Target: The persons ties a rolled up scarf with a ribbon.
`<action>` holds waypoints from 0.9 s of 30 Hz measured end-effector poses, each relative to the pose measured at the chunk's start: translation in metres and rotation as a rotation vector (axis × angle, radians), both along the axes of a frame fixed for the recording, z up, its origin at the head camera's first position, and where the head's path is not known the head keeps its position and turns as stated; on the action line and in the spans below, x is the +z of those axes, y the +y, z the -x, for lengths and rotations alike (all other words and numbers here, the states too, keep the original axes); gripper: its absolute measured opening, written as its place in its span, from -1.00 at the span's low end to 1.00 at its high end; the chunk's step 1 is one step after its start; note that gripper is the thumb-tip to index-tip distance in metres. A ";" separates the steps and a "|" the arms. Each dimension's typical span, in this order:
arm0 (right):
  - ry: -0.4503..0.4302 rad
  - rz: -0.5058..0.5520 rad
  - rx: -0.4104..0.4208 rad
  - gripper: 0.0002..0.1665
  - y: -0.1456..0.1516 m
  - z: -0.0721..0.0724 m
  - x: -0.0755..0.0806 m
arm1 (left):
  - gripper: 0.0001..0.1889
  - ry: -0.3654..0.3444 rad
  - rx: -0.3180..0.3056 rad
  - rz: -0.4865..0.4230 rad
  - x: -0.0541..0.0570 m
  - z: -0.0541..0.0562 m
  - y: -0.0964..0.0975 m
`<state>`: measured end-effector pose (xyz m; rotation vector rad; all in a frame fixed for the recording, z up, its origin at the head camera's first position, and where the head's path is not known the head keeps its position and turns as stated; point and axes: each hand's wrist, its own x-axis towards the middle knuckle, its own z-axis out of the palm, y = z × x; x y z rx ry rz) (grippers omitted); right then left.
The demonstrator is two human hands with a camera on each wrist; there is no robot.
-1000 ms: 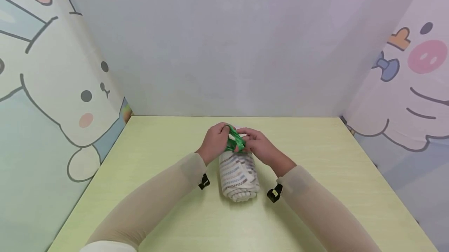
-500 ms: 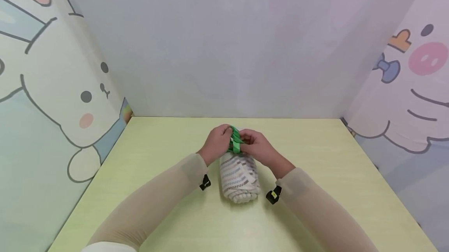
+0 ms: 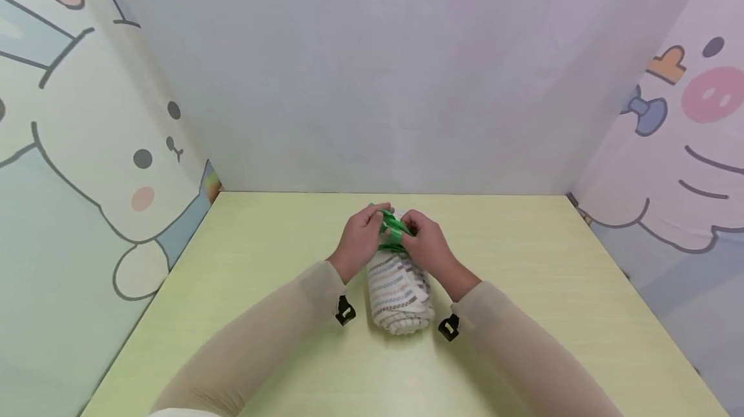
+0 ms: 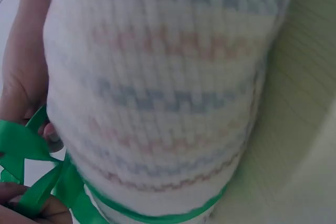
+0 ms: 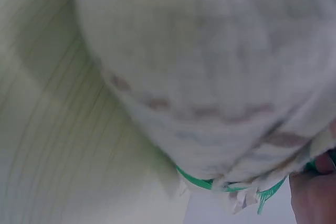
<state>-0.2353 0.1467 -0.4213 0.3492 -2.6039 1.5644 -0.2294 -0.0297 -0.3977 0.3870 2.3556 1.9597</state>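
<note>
A rolled white towel (image 3: 400, 294) with blue, brown and pinkish stripes lies on the table, its near end toward me. A green ribbon (image 3: 395, 233) goes round its far part; the band also shows low across the towel (image 4: 157, 72) in the left wrist view. My left hand (image 3: 358, 243) pinches the ribbon from the left side. On the right, my right hand (image 3: 431, 246) has its fingers curled on another part of the ribbon, crossed over the towel. In the right wrist view the towel (image 5: 210, 51) hides most of the hand (image 5: 315, 195) and ribbon (image 5: 194, 178).
The pale yellow-green table (image 3: 279, 230) spreads around the towel. A whitish curtain wall (image 3: 389, 81) stands behind its far edge. Side panels carry a cartoon rabbit (image 3: 110, 146) and a cartoon pig (image 3: 686, 159). Small black devices (image 3: 345, 310) sit at both wrists.
My right hand's fingers have gone from more extended to curled on the ribbon. The ribbon's open loop has narrowed and crossed over between the hands. The towel has stayed nearly in place.
</note>
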 end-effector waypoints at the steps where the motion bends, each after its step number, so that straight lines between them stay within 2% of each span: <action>1: -0.021 0.047 0.002 -0.89 0.000 0.001 0.000 | -0.58 -0.004 -0.001 -0.034 -0.001 -0.001 0.000; 5: -0.100 0.356 0.034 -0.89 0.002 0.002 0.000 | -0.58 -0.016 0.000 -0.177 -0.005 -0.002 -0.002; 7: -0.129 0.539 0.069 -0.65 0.003 0.001 0.000 | -0.59 -0.016 0.009 -0.219 -0.006 -0.003 -0.003; 9: -0.150 0.714 0.140 -0.34 0.005 0.000 0.001 | -0.59 -0.012 0.020 -0.233 -0.007 -0.004 -0.004; 11: -0.160 0.837 0.215 -0.16 0.007 -0.003 0.000 | -0.59 -0.002 0.030 -0.233 -0.009 -0.005 -0.004; 13: -0.175 0.932 0.273 -0.15 0.010 -0.006 0.000 | -0.58 0.008 0.038 -0.229 -0.011 -0.006 -0.006; 16: -0.205 0.974 0.275 -0.25 0.014 -0.011 0.000 | -0.56 0.030 0.059 -0.229 -0.015 -0.008 -0.008; 20: -0.258 0.958 0.176 -0.40 0.016 -0.016 -0.002 | -0.54 0.025 0.079 -0.245 -0.021 -0.011 -0.010; 27: -0.284 0.926 -0.006 -0.43 0.019 -0.024 -0.012 | -0.52 -0.069 0.074 -0.252 -0.033 -0.018 -0.017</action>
